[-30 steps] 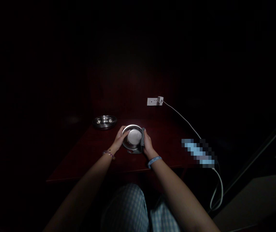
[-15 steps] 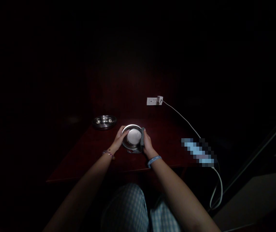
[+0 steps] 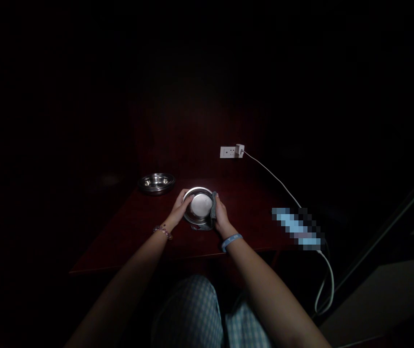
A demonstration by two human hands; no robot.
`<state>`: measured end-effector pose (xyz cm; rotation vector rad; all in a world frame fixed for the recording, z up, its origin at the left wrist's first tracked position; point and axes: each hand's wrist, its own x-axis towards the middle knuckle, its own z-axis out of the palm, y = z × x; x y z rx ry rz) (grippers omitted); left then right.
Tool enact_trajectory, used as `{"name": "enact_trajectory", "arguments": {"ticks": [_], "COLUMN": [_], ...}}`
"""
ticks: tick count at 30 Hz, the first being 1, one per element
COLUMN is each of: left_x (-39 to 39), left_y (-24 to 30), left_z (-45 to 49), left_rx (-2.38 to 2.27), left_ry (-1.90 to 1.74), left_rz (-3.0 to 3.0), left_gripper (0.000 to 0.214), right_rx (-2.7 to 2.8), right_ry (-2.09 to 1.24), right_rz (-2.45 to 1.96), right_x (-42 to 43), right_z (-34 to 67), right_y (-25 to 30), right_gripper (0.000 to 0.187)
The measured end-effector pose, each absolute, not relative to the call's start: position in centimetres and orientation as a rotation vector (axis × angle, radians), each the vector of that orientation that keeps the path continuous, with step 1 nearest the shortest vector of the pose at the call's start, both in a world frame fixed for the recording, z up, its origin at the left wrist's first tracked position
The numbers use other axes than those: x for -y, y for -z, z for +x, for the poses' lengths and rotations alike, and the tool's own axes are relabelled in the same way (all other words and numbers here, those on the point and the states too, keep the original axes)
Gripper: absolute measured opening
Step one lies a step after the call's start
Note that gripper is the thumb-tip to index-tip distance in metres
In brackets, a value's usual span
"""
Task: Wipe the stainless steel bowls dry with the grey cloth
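Note:
A shiny metal bowl (image 3: 201, 206) is held between my two hands above the dark red table, its inside turned toward me. My left hand (image 3: 179, 207) grips the left rim, thumb over the edge and fingers behind. On the other side my right hand (image 3: 221, 212) is closed on a grey cloth (image 3: 213, 207), which is folded over the bowl's right rim. More of the cloth hangs below the bowl. The fingers behind the bowl are hidden.
Stacked metal bowls (image 3: 156, 183) stand at the table's back left. A white charger (image 3: 240, 149) sits in the wall socket (image 3: 227, 152), its white cable (image 3: 275, 176) running right to a blurred-out object (image 3: 297, 229). The table's front edge (image 3: 192, 256) lies above my knees.

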<state>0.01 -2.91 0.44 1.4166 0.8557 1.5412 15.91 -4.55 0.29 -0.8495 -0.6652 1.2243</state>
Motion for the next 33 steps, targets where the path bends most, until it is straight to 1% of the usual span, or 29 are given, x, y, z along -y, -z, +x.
{"name": "enact_trajectory", "arguments": {"ticks": [5,15,20,26,33], "left_x": [2.92,3.18,3.12,3.05,3.10], "left_y": [-0.57,-1.20,-1.17,-0.97,-0.96], "left_z": [0.03,-0.04,0.08,0.16,0.03], "left_rx": [-0.864,-0.919,-0.920,-0.885,-0.900], "left_ry": [-1.547,-1.538,-1.543,-1.575,-1.572], "left_rz": [1.435,1.434,1.416,1.425,1.434], "left_gripper": [0.025,0.015,0.020,0.029,0.031], "right_rx": [0.677,0.648,0.644,0.692,0.697], "right_ry": [-1.207,-1.228,-1.220,-1.208,-1.183], "right_rz": [-0.861,-0.875,-0.874,-0.869,-0.865], "right_x": [4.67,4.82,4.88,4.78,4.64], "right_z": [15.84,15.85,15.86,15.96,15.89], "right_y": [-0.38,-0.64,-0.69,-0.49,-0.32], "right_gripper": [0.035,0.036,0.035,0.038,0.045]}}
